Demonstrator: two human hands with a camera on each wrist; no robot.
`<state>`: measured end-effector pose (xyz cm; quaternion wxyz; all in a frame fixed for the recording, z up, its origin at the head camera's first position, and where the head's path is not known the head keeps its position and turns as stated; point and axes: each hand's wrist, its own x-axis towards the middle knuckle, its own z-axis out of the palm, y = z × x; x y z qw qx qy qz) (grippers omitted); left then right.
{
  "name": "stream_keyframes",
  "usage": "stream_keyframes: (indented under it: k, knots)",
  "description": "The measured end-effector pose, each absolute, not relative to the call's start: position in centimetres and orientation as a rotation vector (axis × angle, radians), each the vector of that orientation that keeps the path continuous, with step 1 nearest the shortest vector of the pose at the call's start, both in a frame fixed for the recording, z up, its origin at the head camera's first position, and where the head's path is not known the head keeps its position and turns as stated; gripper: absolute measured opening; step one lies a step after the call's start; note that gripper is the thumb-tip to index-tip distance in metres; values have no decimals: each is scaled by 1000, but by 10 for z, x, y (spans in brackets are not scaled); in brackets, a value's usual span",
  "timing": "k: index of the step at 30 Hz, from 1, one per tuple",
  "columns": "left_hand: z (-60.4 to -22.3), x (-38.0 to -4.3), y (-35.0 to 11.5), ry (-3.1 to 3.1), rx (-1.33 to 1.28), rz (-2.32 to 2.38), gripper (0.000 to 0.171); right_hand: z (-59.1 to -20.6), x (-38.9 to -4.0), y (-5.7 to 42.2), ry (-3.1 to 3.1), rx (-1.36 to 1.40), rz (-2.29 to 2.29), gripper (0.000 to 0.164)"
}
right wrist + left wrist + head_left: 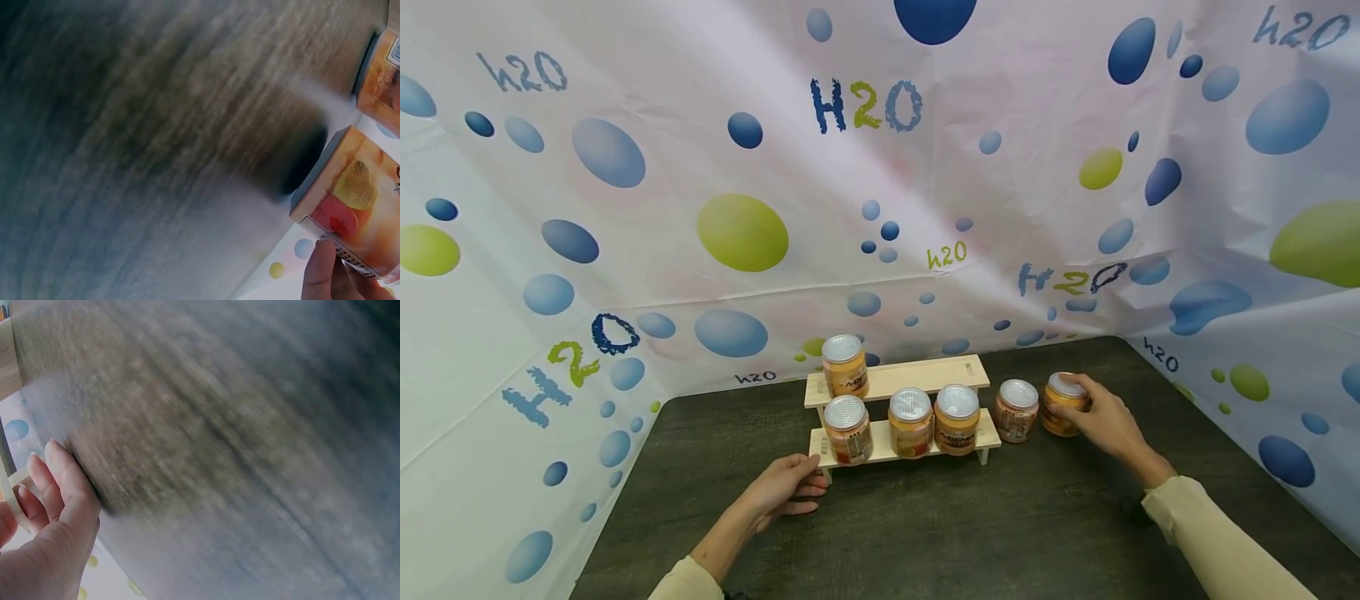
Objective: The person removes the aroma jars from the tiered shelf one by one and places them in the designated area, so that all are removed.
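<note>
My right hand [1103,419] grips an orange baby-food-style jar [1062,415] with a silver lid, at the right of the table. In the right wrist view, fruit shows on this jar's label [356,194] and a dark shadow lies beside its base. My left hand [784,489] pinches the left end of a two-step wooden stand [880,451], thumb at the lower board and fingers below. One jar [846,371] stands on the upper step. Three more, a left jar [848,433], a middle jar [912,427] and a right jar [957,423], stand on the lower step.
Another jar [1017,412] stands on the dark table [910,533], between the stand and the gripped jar. A white sheet [662,208] with coloured drops and H2O lettering hangs behind and along both sides of the table.
</note>
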<state>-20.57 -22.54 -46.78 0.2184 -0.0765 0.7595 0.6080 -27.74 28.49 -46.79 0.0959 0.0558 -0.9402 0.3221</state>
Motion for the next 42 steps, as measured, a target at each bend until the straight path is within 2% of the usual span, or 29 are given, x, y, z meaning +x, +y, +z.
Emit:
stream_keyframes:
  k: [20, 42]
  knots:
    - [-468, -205, -226, 2102, -204, 1685, 43, -473, -273, 283, -2742, 231, 924, 59]
    - [-467, -205, -226, 2095, -216, 1689, 43, -475, -269, 285, -2733, 259, 906, 61]
